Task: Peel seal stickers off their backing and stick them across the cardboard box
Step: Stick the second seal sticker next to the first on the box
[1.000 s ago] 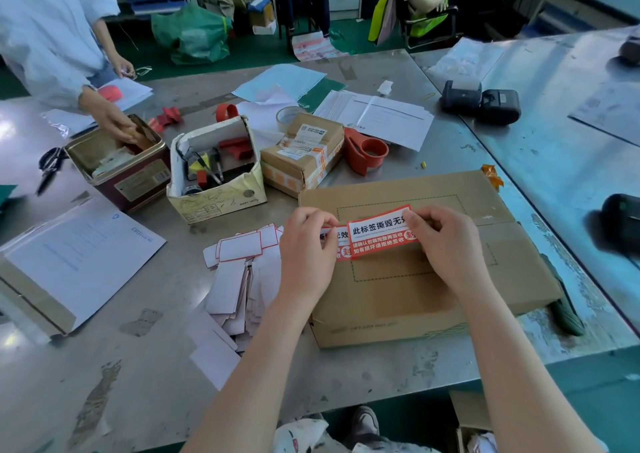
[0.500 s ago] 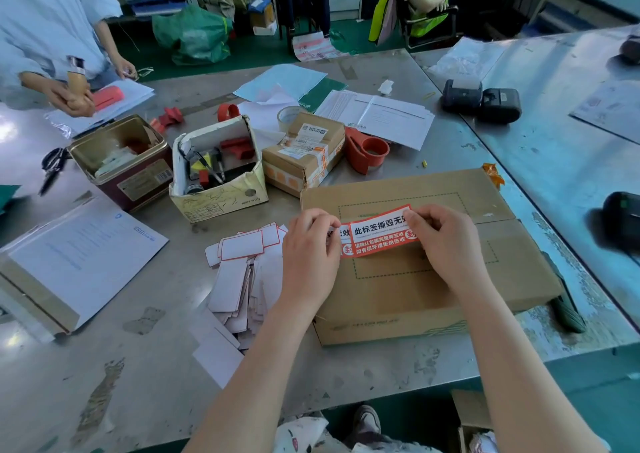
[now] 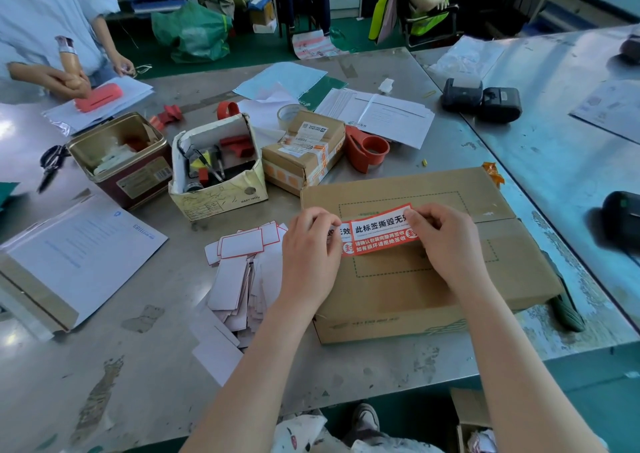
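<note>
A flat brown cardboard box (image 3: 412, 289) lies on the metal table in front of me. Just above its top I hold a red-and-white seal sticker (image 3: 379, 229) with black print. My left hand (image 3: 310, 255) pinches the sticker's left end, where a second white layer shows beside my fingers. My right hand (image 3: 446, 241) pinches the right end with curled fingers. Left of the box lies a heap of white backing papers (image 3: 242, 269), some with red borders.
Behind the box stand a small taped parcel (image 3: 304, 151), a red tape dispenser (image 3: 367, 147), an open carton of tools (image 3: 218, 172) and a tin (image 3: 121, 158). A white mailer (image 3: 72, 258) lies at left. Another person's hands (image 3: 69, 78) work at far left. Black printers (image 3: 481, 99) sit at back right.
My hands and the sticker have barely shifted. The other person at far left has lifted a hand out of the tin and now holds an object above the papers.
</note>
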A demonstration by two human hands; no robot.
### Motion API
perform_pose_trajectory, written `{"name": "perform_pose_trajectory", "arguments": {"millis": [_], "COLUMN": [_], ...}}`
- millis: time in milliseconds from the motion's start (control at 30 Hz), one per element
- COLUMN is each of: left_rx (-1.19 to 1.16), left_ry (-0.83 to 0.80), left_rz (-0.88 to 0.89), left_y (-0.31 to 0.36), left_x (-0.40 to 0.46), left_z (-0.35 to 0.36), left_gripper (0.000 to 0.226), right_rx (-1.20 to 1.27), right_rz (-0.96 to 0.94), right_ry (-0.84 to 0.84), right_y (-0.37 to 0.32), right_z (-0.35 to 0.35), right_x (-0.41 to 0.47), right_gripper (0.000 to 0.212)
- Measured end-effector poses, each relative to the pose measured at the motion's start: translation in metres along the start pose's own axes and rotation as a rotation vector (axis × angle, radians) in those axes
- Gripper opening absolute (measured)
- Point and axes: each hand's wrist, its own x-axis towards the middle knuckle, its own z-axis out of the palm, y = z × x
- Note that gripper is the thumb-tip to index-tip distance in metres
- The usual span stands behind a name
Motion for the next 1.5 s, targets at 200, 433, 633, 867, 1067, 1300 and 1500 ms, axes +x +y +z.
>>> {"name": "perform_pose_trajectory", "arguments": {"millis": [200, 433, 633, 867, 1067, 1300, 1500], "left_rx": [0.026, 0.107, 0.115, 0.072, 0.016, -0.02, -0.029], "left_ry": [-0.024, -0.104, -0.133, -0.063, -0.023, -0.042, -0.054], "left_rz": [0.021, 0.074, 0.092, 0.161, 0.272, 0.283, 0.276], "left_y": [-0.001, 0.002, 0.002, 0.002, 0.001, 0.002, 0.002], "left_x": [-0.001, -0.003, -0.006, -0.016, -0.016, -0.015, -0.015], "left_z": [0.0, -0.001, -0.003, -0.006, -0.003, -0.003, -0.004], "left_gripper": [0.019, 0.044, 0.047, 0.036, 0.026, 0.025, 0.027], "right_rx": [-0.006, -0.019, -0.056, -0.084, -0.113, -0.309, -0.36], "right_rz": [-0.006, -0.008, -0.013, -0.032, -0.024, -0.048, -0.019], "right_ry": [0.003, 0.001, 0.014, 0.02, 0.01, -0.074, -0.105], "right_y": [0.0, 0.001, 0.001, -0.001, -0.003, -0.011, -0.015], "right_z": [0.0, 0.0, 0.0, 0.001, 0.0, -0.01, -0.013], "right_x": [0.0, 0.0, -0.001, -0.002, -0.002, 0.002, 0.002], "right_gripper": [0.018, 0.019, 0.021, 0.02, 0.021, 0.022, 0.022]}}
